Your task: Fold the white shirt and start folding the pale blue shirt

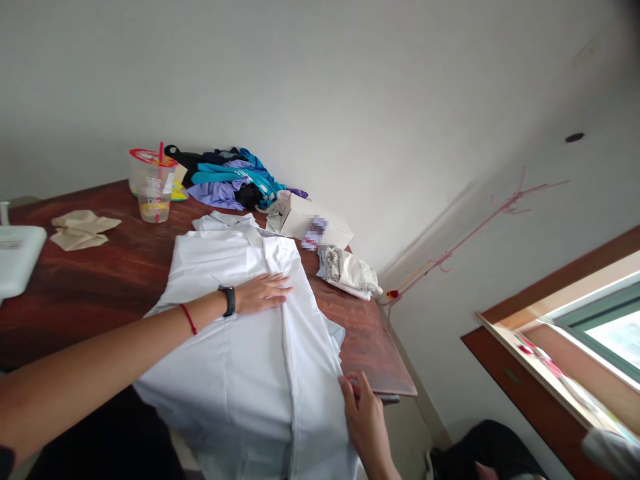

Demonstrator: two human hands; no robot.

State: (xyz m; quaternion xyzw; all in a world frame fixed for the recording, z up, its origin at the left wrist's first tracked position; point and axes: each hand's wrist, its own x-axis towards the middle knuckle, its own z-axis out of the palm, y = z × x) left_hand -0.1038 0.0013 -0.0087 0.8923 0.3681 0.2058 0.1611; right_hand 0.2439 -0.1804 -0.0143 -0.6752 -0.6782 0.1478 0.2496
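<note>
A white shirt [253, 360] is spread over the dark red-brown table [117, 267], its lower end hanging over the near edge. One long crease or folded strip runs down its right half. Flat on the upper part of the cloth lies my left hand [261, 293], fingers stretched out, a black band on the wrist. My right hand [364, 417] is closed in a pinch on the shirt's right edge, beside the table's near right corner. Some grey cloth [336, 331] shows from under the shirt on the right.
Behind the shirt are a white box [320, 223], a heap of coloured clothes [235, 175] and folded pale clothes [353, 272]. A plastic cup with a straw [154, 193] and a tan cloth [83, 229] are at the left. A coat stand [453, 252] leans across the right.
</note>
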